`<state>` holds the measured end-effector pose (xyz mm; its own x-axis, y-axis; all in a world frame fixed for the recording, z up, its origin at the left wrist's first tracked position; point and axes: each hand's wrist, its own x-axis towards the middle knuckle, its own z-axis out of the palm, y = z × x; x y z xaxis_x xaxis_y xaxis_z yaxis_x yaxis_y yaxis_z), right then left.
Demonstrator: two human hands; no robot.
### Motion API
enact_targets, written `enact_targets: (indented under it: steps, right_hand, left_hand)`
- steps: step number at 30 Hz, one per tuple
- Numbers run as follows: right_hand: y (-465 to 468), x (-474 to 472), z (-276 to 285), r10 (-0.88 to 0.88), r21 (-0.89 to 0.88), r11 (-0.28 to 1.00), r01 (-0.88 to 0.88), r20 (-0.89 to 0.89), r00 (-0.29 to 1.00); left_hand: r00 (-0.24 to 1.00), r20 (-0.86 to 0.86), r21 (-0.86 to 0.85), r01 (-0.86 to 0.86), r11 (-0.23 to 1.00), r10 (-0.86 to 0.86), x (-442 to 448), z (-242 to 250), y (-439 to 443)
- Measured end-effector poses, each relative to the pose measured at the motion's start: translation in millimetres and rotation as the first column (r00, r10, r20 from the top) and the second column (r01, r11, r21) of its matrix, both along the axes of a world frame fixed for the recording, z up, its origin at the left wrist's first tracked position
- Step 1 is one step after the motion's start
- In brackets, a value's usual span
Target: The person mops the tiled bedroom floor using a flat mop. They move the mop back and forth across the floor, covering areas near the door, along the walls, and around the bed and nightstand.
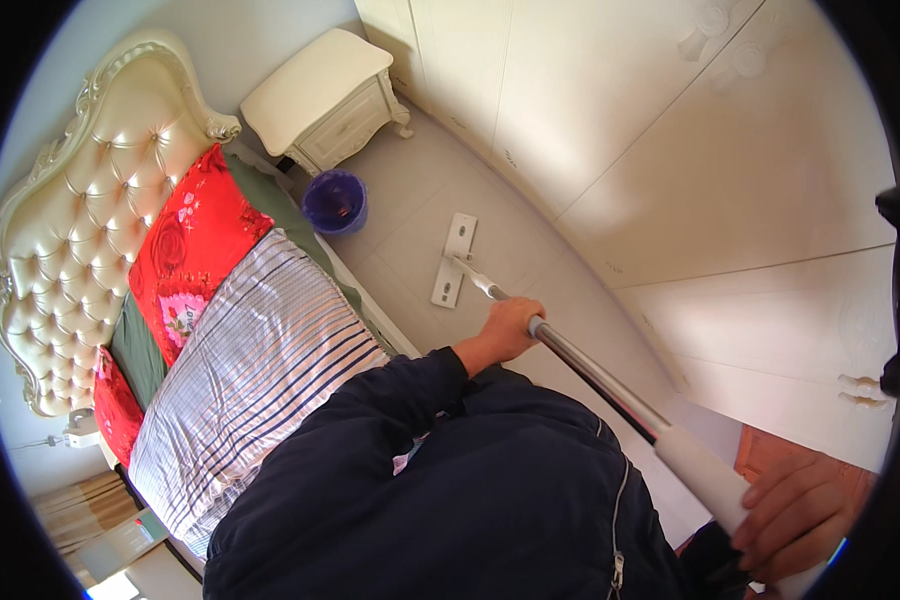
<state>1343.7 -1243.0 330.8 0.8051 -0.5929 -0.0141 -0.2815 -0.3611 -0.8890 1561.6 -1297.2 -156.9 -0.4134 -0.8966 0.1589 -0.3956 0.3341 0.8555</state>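
Observation:
A flat mop (454, 260) with a white rectangular head lies against the pale tiled floor, between the bed and the wardrobe. My left hand (507, 330) is closed around the lower part of its metal pole, just above the white joint. Higher up, at the lower right of the view, my right hand (795, 517) grips the thick white handle sleeve. The pole runs diagonally across the front of my dark jacket. Whether a cloth is fixed under the mop head cannot be seen.
A blue lined waste bin (336, 202) stands beside a cream nightstand (319, 94). The bed, with a striped cover (270, 322), red pillow (195, 247) and tufted headboard (82, 225), is at left. A cream wardrobe (607, 112) bounds the floor at right.

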Motion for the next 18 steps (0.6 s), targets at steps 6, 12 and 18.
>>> enact_targets:
  steps: [6,12,18]
  right_hand:
    - [10.5,-65.2,12.7,-0.012,0.027,1.0,0.009,0.104,0.995]
    - [5.3,-67.8,-12.5,-0.06,-0.124,0.985,0.124,0.427,0.902]
    - [-97.7,-8.0,-24.2,0.132,0.191,0.952,-0.237,0.441,0.888]
  left_hand:
    - [1.0,0.007,-0.089,0.019,0.996,-0.019,0.0,38.4,-5.4]
    - [0.956,-0.072,-0.195,-0.292,0.936,0.283,32.5,51.3,0.3]
    - [0.734,-0.078,-0.132,-0.678,0.723,0.675,67.8,29.6,-0.9]
